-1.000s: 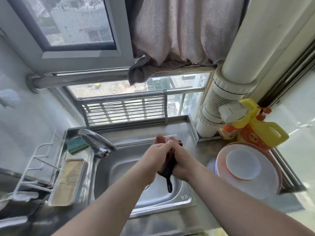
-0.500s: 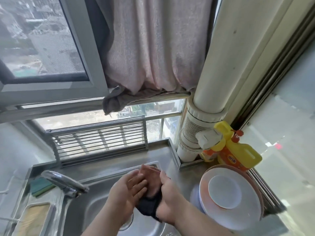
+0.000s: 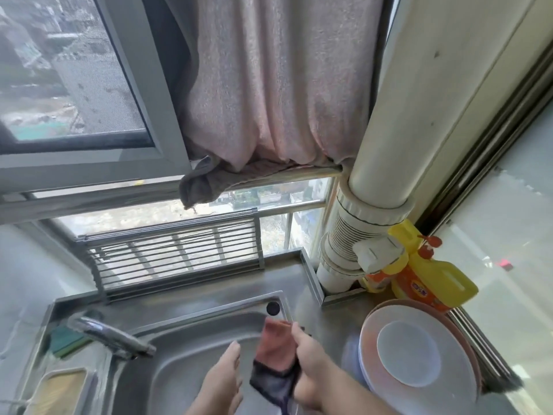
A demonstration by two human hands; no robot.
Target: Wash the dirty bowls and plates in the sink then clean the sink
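Observation:
Over the steel sink (image 3: 191,330) my right hand (image 3: 314,372) grips a wet cloth (image 3: 273,363), pink on top and dark below, which hangs from my fingers. My left hand (image 3: 223,381) is just left of the cloth with straight fingers, apart from it and holding nothing. To the right of the sink a stack of plates (image 3: 419,363) lies on the counter, white and pink-rimmed, with a small white plate on top. The sink's basin shows no dishes in the part I can see.
The tap (image 3: 110,336) reaches over the sink's left side, with a green sponge (image 3: 64,344) behind it and a tray (image 3: 59,390) beside it. A yellow detergent bottle (image 3: 431,280) stands by the white pipe (image 3: 359,235). A folding rack (image 3: 176,253) leans on the window.
My left hand has let go of the cloth and moved left. The cloth now hangs from my right hand alone. My view has tilted up toward the window.

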